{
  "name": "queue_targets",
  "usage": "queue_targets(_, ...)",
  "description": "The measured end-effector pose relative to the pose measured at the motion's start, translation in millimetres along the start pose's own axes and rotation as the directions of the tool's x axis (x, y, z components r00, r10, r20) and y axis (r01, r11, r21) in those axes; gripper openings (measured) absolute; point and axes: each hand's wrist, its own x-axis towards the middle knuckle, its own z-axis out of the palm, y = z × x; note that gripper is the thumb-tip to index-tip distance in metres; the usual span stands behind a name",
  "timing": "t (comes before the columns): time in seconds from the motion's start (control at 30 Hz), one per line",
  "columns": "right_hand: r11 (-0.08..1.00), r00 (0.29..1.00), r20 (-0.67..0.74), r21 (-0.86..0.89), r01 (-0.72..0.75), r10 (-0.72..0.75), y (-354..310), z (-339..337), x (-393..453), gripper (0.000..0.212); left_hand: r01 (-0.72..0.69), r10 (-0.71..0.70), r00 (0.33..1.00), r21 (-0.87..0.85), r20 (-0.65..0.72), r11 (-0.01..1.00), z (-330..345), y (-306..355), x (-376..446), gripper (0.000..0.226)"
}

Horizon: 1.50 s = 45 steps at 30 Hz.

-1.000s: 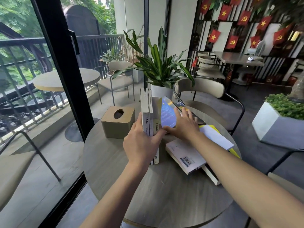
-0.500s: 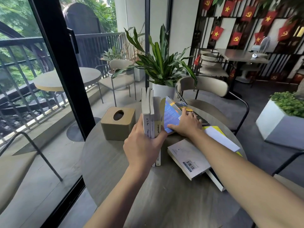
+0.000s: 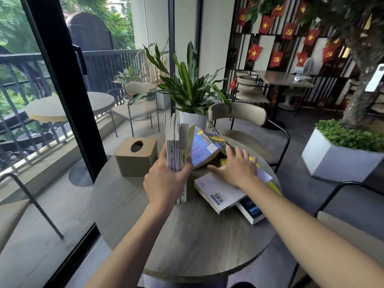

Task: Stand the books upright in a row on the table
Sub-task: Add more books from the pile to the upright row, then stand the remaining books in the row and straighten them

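Three pale books stand upright side by side on the round grey table. My left hand grips them from the near side. A blue-covered book leans tilted against the row's right side. My right hand lies flat with fingers spread over the pile of flat books, just right of the blue one and not gripping it. A white book with a barcode lies flat under my right wrist, on a dark-covered book. Yellow and white books lie beneath, partly hidden.
A tan tissue box sits at the table's back left. A potted plant and a beige chair stand behind the table. A glass door with a black frame is to the left. Another chair's edge is at the right.
The blue book has been tipped up further against the row. My right hand has come off its cover and shifted right over the flat pile. My left hand still holds the row.
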Motion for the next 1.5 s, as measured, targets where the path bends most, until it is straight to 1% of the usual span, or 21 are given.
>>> queue_targets(0.17,0.997,0.995,0.060,-0.029,-0.074,0.076,21.3,-10.6,-23.1,0.114,0.011,-0.011,1.000,0.006,0.010,1.000,-0.7,3.9,-0.5,0.049)
queue_targets(0.37,0.984,0.980,0.084,-0.014,-0.179,0.179,33.6,-18.4,-43.6,0.121,0.017,-0.017,1.000,0.008,0.018,1.000,-0.1,4.5,-1.4,0.046)
queue_targets(0.53,0.937,0.922,0.195,0.034,-0.346,0.334,27.3,-30.5,-46.0,0.135,0.028,-0.028,0.999,0.018,0.020,0.999,0.1,2.2,-1.2,0.050)
queue_targets(0.63,0.905,0.893,0.197,0.057,-0.422,0.404,24.5,-41.2,-40.6,0.137,0.030,-0.030,0.999,0.016,0.029,0.999,0.2,1.3,-0.6,0.053)
queue_targets(0.67,0.906,0.898,0.173,0.054,-0.420,0.405,23.4,-45.0,-38.9,0.134,0.027,-0.027,0.999,0.016,0.032,1.000,0.2,0.9,0.0,0.054)
queue_targets(0.73,0.920,0.921,0.101,0.071,-0.385,0.377,20.1,-52.5,-37.8,0.120,0.024,-0.025,0.999,0.018,0.039,1.000,0.1,-0.2,1.0,0.058)
queue_targets(0.83,0.928,0.947,0.000,0.197,-0.315,0.322,14.5,-66.4,-36.3,0.088,0.024,-0.025,0.999,0.030,0.041,0.999,-0.4,-0.3,1.9,0.059)
queue_targets(0.93,0.941,0.968,-0.034,0.245,-0.232,0.247,6.2,-86.4,-29.5,0.060,0.013,-0.015,0.999,0.040,0.043,0.999,0.3,-2.0,2.2,0.068)
queue_targets(1.1,0.951,0.988,-0.088,0.294,-0.097,0.128,-26.1,-109.1,-18.3,0.030,-0.014,0.013,0.998,0.005,0.058,1.000,1.4,-5.9,1.9,0.079)
queue_targets(1.17,0.953,0.989,-0.112,0.299,-0.057,0.094,-44.2,-114.3,-18.8,0.032,-0.026,0.025,0.997,0.013,0.071,1.000,0.2,-5.6,2.5,0.079)
queue_targets(1.23,0.942,0.987,-0.142,0.335,-0.029,0.081,-59.8,-116.7,-18.2,0.021,-0.044,0.042,0.995,0.019,0.087,0.999,-1.4,-6.3,3.7,0.079)
queue_targets(1.27,0.931,0.986,-0.141,0.364,-0.032,0.089,-66.5,-116.9,-17.4,0.017,-0.061,0.059,0.994,0.022,0.095,0.998,-2.0,-7.2,4.0,0.080)
queue_targets(1.4,0.901,0.989,-0.119,0.432,-0.027,0.087,-86.7,-111.8,-11.9,0.011,-0.131,0.124,0.982,0.037,0.144,0.991,-3.2,-10.0,4.4,0.086)
queue_targets(1.43,0.888,0.989,-0.123,0.460,-0.013,0.078,-90.0,-110.7,-12.9,0.015,-0.144,0.136,0.978,0.037,0.158,0.989,-3.0,-10.3,4.3,0.087)
queue_targets(1.5,0.847,0.990,-0.128,0.531,0.021,0.055,-94.4,-107.8,-17.0,0.029,-0.166,0.159,0.973,0.029,0.169,0.986,-1.8,-11.2,3.2,0.088)
